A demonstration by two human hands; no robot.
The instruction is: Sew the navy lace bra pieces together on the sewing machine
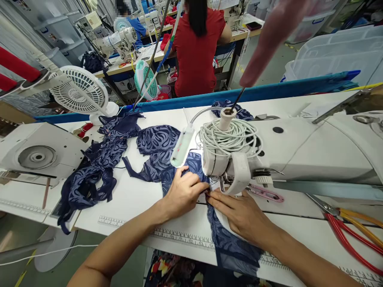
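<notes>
Navy lace fabric (221, 235) with a wavy pattern runs under the sewing machine head (218, 161) and drapes over the table's front edge. My left hand (184, 191) pinches the fabric just left of the presser foot, its thumb and index finger closed. Beside it, my right hand (239, 211) is closed on the same fabric, its fingertips almost meeting the left hand's. The right thumb is hidden. More of the lace piece (158, 139) spreads out behind my left hand. A clear pale-green oval guard (181, 147) hangs above that hand.
A heap of navy lace garments (101, 167) lies left. Pink thread snips (266, 193) rest by the machine, and red-and-orange-handled scissors (344, 223) lie right. A coil of white cord (230, 135) tops the machine. A white fan (79, 89) and a seated person in red (194, 48) are beyond.
</notes>
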